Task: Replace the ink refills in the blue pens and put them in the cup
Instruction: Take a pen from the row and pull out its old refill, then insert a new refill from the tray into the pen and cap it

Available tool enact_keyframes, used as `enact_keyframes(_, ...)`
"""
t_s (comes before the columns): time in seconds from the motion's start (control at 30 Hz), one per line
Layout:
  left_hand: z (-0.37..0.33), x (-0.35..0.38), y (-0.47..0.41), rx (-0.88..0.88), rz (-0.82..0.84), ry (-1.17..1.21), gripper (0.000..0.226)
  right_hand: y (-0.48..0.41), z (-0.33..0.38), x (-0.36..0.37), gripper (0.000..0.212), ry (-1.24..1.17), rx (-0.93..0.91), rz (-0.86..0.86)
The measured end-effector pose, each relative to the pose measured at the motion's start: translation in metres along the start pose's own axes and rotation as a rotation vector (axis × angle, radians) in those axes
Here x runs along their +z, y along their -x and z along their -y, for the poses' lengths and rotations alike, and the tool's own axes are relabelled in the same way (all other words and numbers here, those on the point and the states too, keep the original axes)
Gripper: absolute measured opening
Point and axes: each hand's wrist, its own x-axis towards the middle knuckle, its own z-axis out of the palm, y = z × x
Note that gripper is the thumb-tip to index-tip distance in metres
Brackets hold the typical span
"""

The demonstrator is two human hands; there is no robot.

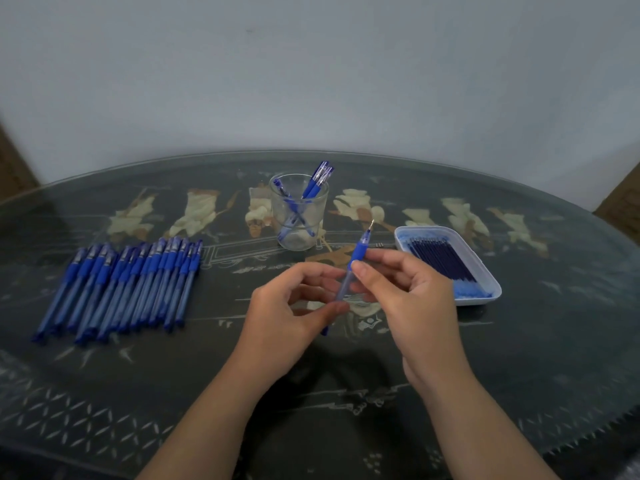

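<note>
Above the table [519, 375] we see both hands pinching one blue pen [350, 271]; left hand [294, 306] low; right hand [408, 292] near its grip.

It's dim in here, with a flat, cool, bluish light and no hard source; the wall [311, 81] looks a shade paler toward the upper right. A soft, broad shadow pools on the glass-topped table [519, 358] under the forearms. The glass gives only a faint sheen along its far rim. The left hand [294, 306] and the barrel of the blue pen [358, 252] are smeared by motion; the right hand [408, 292] is slightly crisper. The row of pens [131, 282] looks soft. The wide lens bows the table's far edge into an arc, and the bottom corners smear.
</note>
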Motion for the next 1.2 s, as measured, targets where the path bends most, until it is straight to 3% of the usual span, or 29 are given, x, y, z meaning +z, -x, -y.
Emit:
enact_keyframes(0.23,-0.001,-0.001,0.0,0.007,0.014,-0.056,0.041,-0.006,0.008,-0.009,0.043,-0.094,-0.047,0.018)
enact_keyframes(0.47,0.002,-0.002,0.0,0.052,0.01,-0.136,0.044,-0.008,0.006,-0.013,0.024,-0.028,-0.092,0.007)
enact_keyframes(0.77,0.006,-0.009,-0.002,0.195,0.019,-0.262,0.047,-0.018,0.007,-0.025,0.012,-0.134,-0.021,0.058)
enact_keyframes(0.93,0.008,-0.011,-0.001,0.245,0.028,-0.319,0.046,-0.021,0.011,-0.032,0.012,-0.251,-0.027,-0.071)
enact_keyframes(1.2,0.012,-0.015,-0.002,0.24,-0.01,-0.339,0.049,-0.029,0.03,-0.023,0.023,-0.266,-0.073,-0.133)
